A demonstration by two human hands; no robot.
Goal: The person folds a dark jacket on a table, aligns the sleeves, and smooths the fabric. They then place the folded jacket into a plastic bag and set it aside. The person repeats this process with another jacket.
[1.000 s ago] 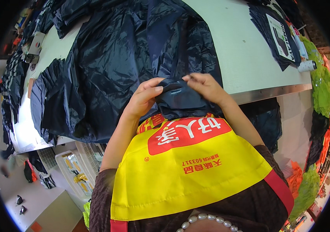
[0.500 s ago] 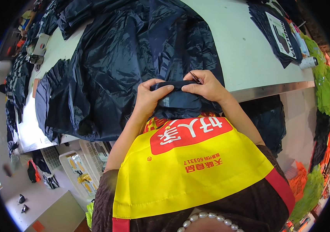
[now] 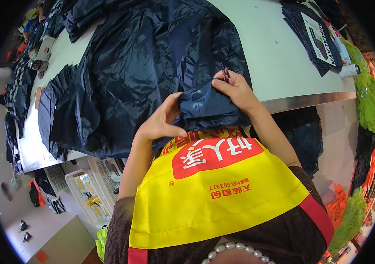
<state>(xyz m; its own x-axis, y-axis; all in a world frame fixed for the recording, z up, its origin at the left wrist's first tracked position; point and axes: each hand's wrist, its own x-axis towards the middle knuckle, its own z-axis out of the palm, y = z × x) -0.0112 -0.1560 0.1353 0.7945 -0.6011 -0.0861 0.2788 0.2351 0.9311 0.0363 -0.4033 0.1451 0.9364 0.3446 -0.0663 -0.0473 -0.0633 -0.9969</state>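
Observation:
A large dark navy garment [image 3: 139,66] of shiny thin fabric spreads over the white table and hangs toward my lap. My right hand [image 3: 235,91] pinches its edge between thumb and fingers. Tucked in that same hand is a small pair of thread snips [image 3: 226,75], their dark points sticking up past the fingers. My left hand [image 3: 161,121] is open at the left side of the raised fabric, its thumb spread well away from the fingers. Those fingertips touch the cloth and are partly hidden behind it.
The white table [image 3: 279,61] has a metal front edge at right. A stack of dark packages [image 3: 317,42] and a thread cone [image 3: 349,71] lie at far right, beside lime-green cloth [image 3: 367,97]. White trays [image 3: 88,196] stand below the table at left.
My left thumb has let go of the folded band and swung down, opening the hand. The cloth between my hands has unfolded. My right hand has shifted slightly up and right, still gripping.

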